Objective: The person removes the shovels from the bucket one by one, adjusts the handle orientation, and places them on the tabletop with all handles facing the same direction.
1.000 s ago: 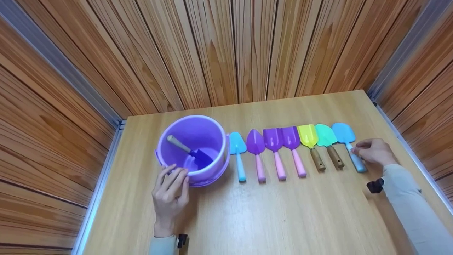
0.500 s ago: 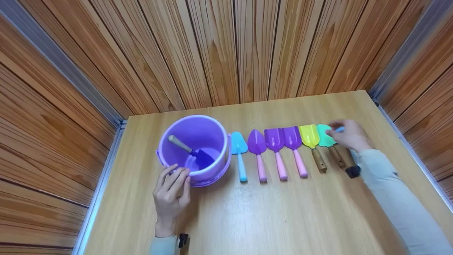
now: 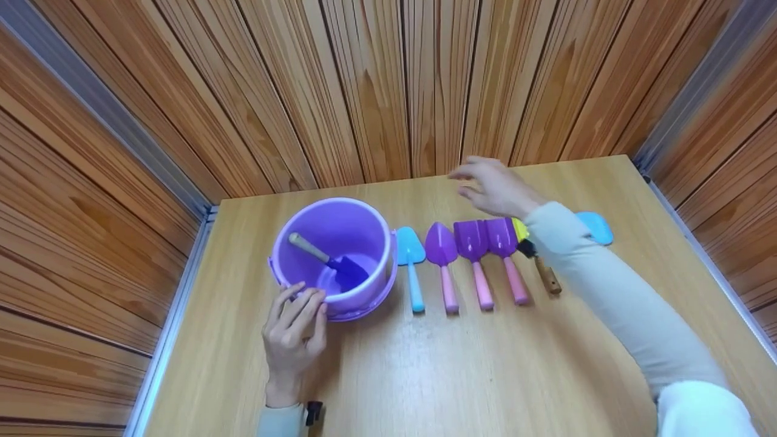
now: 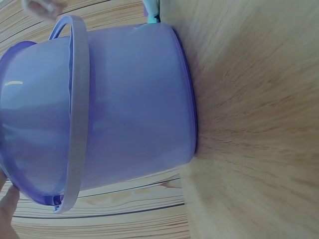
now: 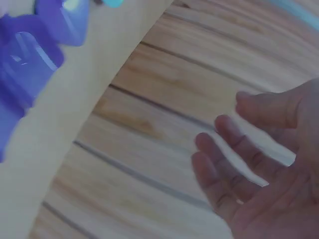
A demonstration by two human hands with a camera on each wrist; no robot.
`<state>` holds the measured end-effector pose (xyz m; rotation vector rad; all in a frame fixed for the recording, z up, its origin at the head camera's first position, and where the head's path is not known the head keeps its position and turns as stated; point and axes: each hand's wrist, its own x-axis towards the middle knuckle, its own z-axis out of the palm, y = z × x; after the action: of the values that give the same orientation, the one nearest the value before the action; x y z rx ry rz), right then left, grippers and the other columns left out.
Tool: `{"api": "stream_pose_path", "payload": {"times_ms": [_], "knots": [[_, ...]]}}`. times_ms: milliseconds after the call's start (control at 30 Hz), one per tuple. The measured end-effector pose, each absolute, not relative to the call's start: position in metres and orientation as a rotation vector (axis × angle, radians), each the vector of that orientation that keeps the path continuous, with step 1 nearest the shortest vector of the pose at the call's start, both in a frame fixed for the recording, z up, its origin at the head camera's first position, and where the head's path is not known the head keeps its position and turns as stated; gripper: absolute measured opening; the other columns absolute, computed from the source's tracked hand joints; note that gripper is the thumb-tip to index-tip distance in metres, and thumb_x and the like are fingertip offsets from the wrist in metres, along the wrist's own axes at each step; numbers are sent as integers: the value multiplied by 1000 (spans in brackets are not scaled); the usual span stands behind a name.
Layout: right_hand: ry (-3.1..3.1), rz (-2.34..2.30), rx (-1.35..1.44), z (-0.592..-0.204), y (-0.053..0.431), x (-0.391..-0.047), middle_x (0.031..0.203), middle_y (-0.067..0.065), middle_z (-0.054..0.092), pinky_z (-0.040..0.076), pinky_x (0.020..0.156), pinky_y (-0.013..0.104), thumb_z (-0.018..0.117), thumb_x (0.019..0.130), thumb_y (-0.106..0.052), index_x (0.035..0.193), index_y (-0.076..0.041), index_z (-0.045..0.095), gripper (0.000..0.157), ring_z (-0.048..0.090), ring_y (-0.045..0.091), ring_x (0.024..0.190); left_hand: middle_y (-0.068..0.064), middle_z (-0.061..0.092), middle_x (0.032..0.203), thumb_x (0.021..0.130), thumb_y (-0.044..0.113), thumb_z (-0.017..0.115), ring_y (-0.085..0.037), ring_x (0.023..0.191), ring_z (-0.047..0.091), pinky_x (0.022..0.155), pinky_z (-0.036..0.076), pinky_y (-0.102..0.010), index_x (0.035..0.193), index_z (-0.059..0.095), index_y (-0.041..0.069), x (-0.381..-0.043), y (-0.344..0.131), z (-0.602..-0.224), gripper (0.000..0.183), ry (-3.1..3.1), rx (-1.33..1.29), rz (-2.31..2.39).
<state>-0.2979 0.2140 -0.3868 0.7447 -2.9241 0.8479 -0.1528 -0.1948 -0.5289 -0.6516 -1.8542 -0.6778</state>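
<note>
A purple bucket (image 3: 332, 209) stands on the wooden table (image 3: 425, 376), with a dark purple shovel (image 3: 340, 264) with a wooden handle inside it. My left hand (image 3: 296, 318) rests against the bucket's near wall with relaxed fingers; the left wrist view shows the bucket (image 4: 124, 99) side-on. My right hand (image 3: 488, 182) hovers empty over the back of the table, fingers spread, above a row of shovels. The right wrist view shows this open palm (image 5: 259, 174). The row holds a light blue shovel (image 3: 411, 261), several purple shovels (image 3: 473, 249) with pink handles and a yellow shovel (image 3: 545, 276).
My right sleeve (image 3: 607, 291) hides part of the yellow shovel and what lies beside it. A blue shovel blade (image 3: 597, 227) shows past the sleeve at the far right. Wood-panelled walls (image 3: 388, 85) enclose the table at the back and both sides.
My right hand left the blue shovel's handle at the far right and swung up and left over the row, now empty. The left hand and bucket have not moved.
</note>
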Motion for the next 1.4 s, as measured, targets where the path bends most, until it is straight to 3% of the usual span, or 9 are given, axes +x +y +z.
{"api": "stream_pose_path", "payload": {"times_ms": [233,433,633,833,1000,1200,1233,1400], "knots": [[-2834,666,1041,-368,147,-304,142,12,62,52,120,51,68,104,-12,140,-9,68,36,60,34,134,-10,82,106,102,19,69,-40,106,74,115,55,-54,110,83,5,-152,-194,-527,21,-1850,-645,-671],[-2741,617,1234,-362,95,-299,142,9,63,58,114,43,70,103,-12,139,-12,69,36,64,27,130,-10,82,104,101,17,70,-41,104,74,114,57,-52,108,84,4,-154,-192,-525,20,-1824,-657,-670],[-2679,493,1441,-371,48,-287,141,9,64,60,109,32,72,98,-2,138,-12,70,41,67,23,125,-10,82,106,102,19,69,-40,106,74,115,55,-54,109,83,5,-152,-191,-526,21,-1843,-649,-669],[-2645,166,1648,-389,16,-273,144,7,66,58,113,37,73,93,6,134,-15,74,46,68,25,125,-9,82,107,101,17,69,-39,107,74,110,57,-57,111,83,5,-153,-188,-527,21,-1855,-666,-665],[-2715,-133,1699,-401,-7,-268,161,3,55,57,116,42,70,101,-5,142,-21,70,44,67,27,129,-9,82,107,102,18,69,-39,107,74,110,58,-57,112,83,6,-154,-189,-526,21,-1860,-667,-668],[-2675,-375,1673,-409,-26,-274,175,6,31,66,96,35,62,108,-12,145,-24,67,39,72,25,116,-8,82,109,103,19,69,-38,108,74,114,56,-54,114,83,7,-153,-188,-526,22,-1880,-663,-669],[-2658,-417,1660,-411,-28,-275,175,7,31,67,94,34,62,108,-12,145,-24,67,39,72,24,114,-8,82,109,103,19,69,-37,109,74,114,56,-54,114,83,7,-153,-188,-526,22,-1884,-663,-668],[-2542,-597,1552,-418,-34,-281,153,1,62,67,85,31,67,105,-16,131,-24,77,29,72,20,109,-9,82,107,103,17,68,-39,107,74,111,57,-56,112,83,6,-154,-188,-524,21,-1861,-667,-670]]}}
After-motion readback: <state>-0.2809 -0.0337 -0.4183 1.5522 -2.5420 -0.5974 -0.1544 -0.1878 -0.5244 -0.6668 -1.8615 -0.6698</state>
